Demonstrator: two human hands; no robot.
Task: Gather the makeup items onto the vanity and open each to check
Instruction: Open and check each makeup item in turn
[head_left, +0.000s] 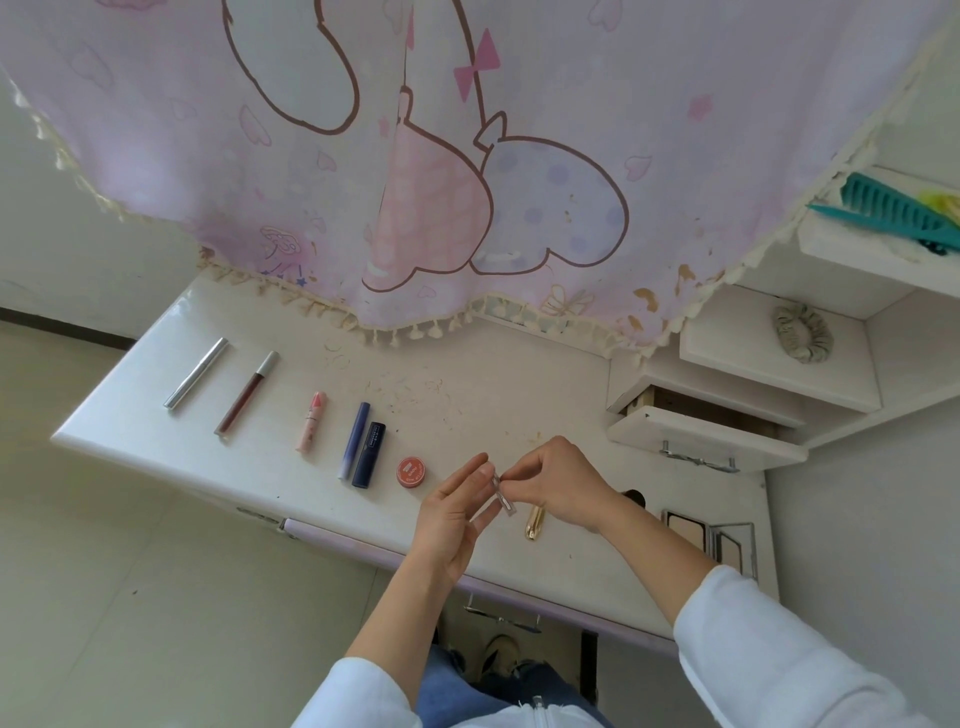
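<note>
Over the white vanity (467, 415) both my hands hold a small clear makeup tube (505, 498). My left hand (457, 512) holds its lower part in its fingers, and my right hand (556, 486) pinches its top end. Laid in a row on the vanity to the left are a silver tube (196, 373), a dark red lip gloss (247, 392), a pink lipstick (311, 428), a blue-white tube (354, 440), a navy lipstick (369, 454) and a round orange pot (412, 472). A gold tube (535, 521) lies just under my right hand.
A pink printed cloth (467, 156) with a tassel fringe hangs over the back of the vanity. At the right are an open compact (687, 530), a small drawer (706, 436) pulled out, shelves with a grey scrunchie (802, 332) and a teal comb (893, 213).
</note>
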